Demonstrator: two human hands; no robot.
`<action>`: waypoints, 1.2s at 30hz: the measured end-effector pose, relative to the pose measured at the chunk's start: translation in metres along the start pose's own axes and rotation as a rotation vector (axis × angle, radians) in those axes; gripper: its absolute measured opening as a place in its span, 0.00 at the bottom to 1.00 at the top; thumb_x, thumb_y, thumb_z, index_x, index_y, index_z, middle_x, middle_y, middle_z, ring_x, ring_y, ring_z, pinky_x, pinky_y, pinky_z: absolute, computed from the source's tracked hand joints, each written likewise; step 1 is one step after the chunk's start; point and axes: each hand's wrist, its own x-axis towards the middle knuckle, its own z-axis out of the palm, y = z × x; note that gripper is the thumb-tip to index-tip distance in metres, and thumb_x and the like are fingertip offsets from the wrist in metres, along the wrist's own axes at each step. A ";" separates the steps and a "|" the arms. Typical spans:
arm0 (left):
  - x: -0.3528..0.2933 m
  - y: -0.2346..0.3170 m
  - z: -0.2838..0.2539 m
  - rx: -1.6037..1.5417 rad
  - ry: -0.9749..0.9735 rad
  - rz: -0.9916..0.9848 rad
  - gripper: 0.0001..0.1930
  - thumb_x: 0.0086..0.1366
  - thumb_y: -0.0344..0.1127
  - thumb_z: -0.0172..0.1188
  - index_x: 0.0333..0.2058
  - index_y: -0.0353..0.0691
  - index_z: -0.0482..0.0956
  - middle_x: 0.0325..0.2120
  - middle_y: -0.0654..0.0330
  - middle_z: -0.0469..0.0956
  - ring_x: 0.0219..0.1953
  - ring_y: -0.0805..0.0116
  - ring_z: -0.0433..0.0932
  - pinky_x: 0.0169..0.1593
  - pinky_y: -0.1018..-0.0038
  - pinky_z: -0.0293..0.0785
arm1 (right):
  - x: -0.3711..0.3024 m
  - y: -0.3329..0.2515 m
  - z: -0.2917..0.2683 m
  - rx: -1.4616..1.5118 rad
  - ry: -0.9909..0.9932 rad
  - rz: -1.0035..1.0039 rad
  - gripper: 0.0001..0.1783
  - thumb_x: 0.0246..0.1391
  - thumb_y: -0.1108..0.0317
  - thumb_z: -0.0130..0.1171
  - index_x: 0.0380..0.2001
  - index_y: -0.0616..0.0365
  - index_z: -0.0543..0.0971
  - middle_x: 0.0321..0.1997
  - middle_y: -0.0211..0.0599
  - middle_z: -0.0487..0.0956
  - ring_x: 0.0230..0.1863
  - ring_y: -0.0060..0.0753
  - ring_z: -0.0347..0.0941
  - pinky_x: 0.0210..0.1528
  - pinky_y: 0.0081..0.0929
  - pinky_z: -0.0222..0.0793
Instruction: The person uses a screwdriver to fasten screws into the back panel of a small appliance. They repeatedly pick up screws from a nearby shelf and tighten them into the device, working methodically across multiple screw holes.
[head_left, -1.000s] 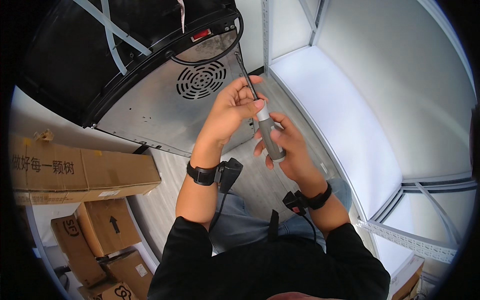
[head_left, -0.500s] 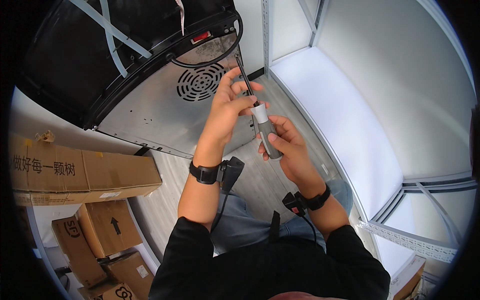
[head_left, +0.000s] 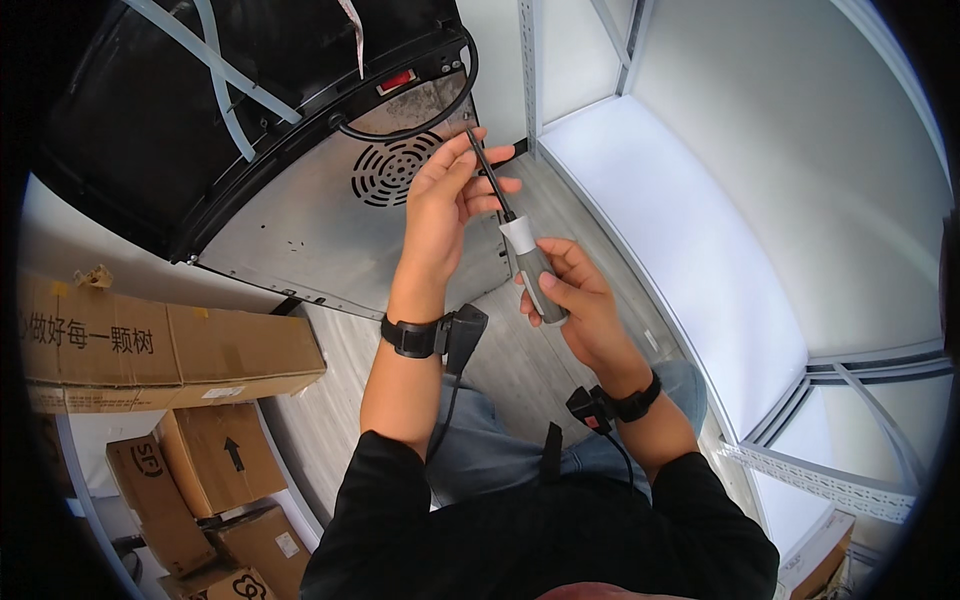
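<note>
A screwdriver [head_left: 538, 275] with a grey and white handle and a long dark shaft is held out in front of me, tilted up and to the left. My right hand [head_left: 585, 300] wraps its fingers and thumb around the handle. At the upper end of the shaft, my left hand [head_left: 445, 195] has its thumb and index finger closed about the tip, while its other fingers spread behind the shaft. Whether a small part sits at the tip cannot be made out. Just beyond my left hand is a machine's metal panel [head_left: 300, 220] with a round vent [head_left: 390, 172].
The machine's black body [head_left: 130, 130] carries a red switch [head_left: 396, 82], a looping black cable [head_left: 474, 80] and pale tubes [head_left: 215, 65]. Cardboard boxes [head_left: 225, 455] are stacked at left. White metal shelving [head_left: 680, 240] stands at right, above a wood-look floor [head_left: 345, 390].
My left hand has slid up the shaft from beside the handle to the tip. My right hand keeps its grip on the screwdriver handle, nearly in place.
</note>
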 end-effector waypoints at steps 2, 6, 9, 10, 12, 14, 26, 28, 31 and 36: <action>0.002 0.000 0.001 0.002 0.013 0.013 0.17 0.69 0.34 0.42 0.53 0.33 0.66 0.44 0.50 0.77 0.35 0.65 0.81 0.34 0.78 0.77 | 0.000 -0.003 0.005 0.039 -0.003 -0.001 0.19 0.60 0.71 0.48 0.54 0.60 0.64 0.41 0.40 0.74 0.33 0.26 0.72 0.32 0.24 0.68; 0.007 0.000 0.004 0.042 0.044 0.038 0.17 0.69 0.34 0.43 0.53 0.32 0.66 0.42 0.52 0.78 0.34 0.69 0.81 0.32 0.81 0.74 | 0.002 -0.002 0.008 0.065 -0.008 -0.020 0.20 0.60 0.71 0.48 0.55 0.60 0.64 0.41 0.40 0.74 0.33 0.26 0.71 0.31 0.24 0.67; 0.009 0.000 0.004 0.059 0.049 0.044 0.17 0.69 0.33 0.44 0.53 0.32 0.66 0.41 0.53 0.79 0.33 0.71 0.80 0.32 0.82 0.73 | 0.004 -0.001 0.009 0.099 -0.020 -0.012 0.20 0.60 0.71 0.48 0.55 0.60 0.63 0.41 0.40 0.74 0.33 0.26 0.71 0.31 0.24 0.67; 0.009 0.000 0.003 0.061 0.047 0.045 0.17 0.69 0.33 0.45 0.52 0.32 0.67 0.41 0.53 0.79 0.32 0.71 0.80 0.32 0.82 0.73 | 0.004 -0.001 0.009 0.110 -0.022 -0.009 0.19 0.61 0.71 0.48 0.55 0.60 0.63 0.41 0.40 0.74 0.32 0.26 0.71 0.31 0.24 0.67; 0.009 -0.001 0.006 0.084 0.060 0.050 0.17 0.68 0.33 0.45 0.52 0.32 0.67 0.40 0.53 0.79 0.32 0.72 0.80 0.32 0.82 0.72 | 0.003 -0.001 0.008 0.134 -0.025 0.000 0.19 0.61 0.71 0.47 0.55 0.60 0.63 0.40 0.40 0.74 0.32 0.27 0.71 0.30 0.24 0.67; 0.009 -0.001 0.007 0.096 0.068 0.054 0.17 0.68 0.33 0.45 0.52 0.32 0.67 0.40 0.53 0.80 0.32 0.72 0.80 0.32 0.82 0.72 | 0.003 -0.001 0.006 0.134 -0.016 0.003 0.19 0.61 0.71 0.47 0.55 0.60 0.64 0.40 0.40 0.74 0.32 0.27 0.71 0.30 0.24 0.67; 0.009 -0.001 0.006 0.090 0.079 0.067 0.16 0.68 0.33 0.46 0.51 0.31 0.68 0.40 0.53 0.80 0.30 0.73 0.79 0.30 0.83 0.72 | 0.003 -0.007 0.009 0.219 -0.032 0.039 0.20 0.61 0.70 0.47 0.55 0.62 0.63 0.39 0.41 0.74 0.30 0.27 0.71 0.29 0.23 0.66; 0.009 0.001 0.008 0.100 0.086 0.068 0.16 0.68 0.33 0.46 0.51 0.32 0.68 0.40 0.52 0.80 0.30 0.73 0.79 0.30 0.83 0.72 | 0.003 -0.008 0.012 0.187 -0.010 0.026 0.20 0.59 0.71 0.50 0.54 0.62 0.64 0.39 0.40 0.73 0.30 0.26 0.71 0.28 0.23 0.67; 0.008 0.002 0.011 0.040 0.098 0.061 0.15 0.67 0.32 0.50 0.49 0.30 0.69 0.34 0.54 0.81 0.25 0.77 0.77 0.27 0.85 0.71 | 0.005 -0.006 0.017 -0.006 0.073 -0.044 0.23 0.55 0.73 0.56 0.54 0.60 0.64 0.40 0.38 0.71 0.31 0.24 0.71 0.25 0.20 0.68; 0.011 -0.005 0.005 0.170 0.110 0.077 0.17 0.62 0.30 0.58 0.48 0.30 0.71 0.27 0.60 0.79 0.20 0.78 0.74 0.23 0.84 0.70 | 0.011 -0.001 0.018 -0.417 0.188 -0.137 0.29 0.48 0.75 0.62 0.54 0.57 0.64 0.44 0.36 0.69 0.32 0.20 0.69 0.23 0.15 0.69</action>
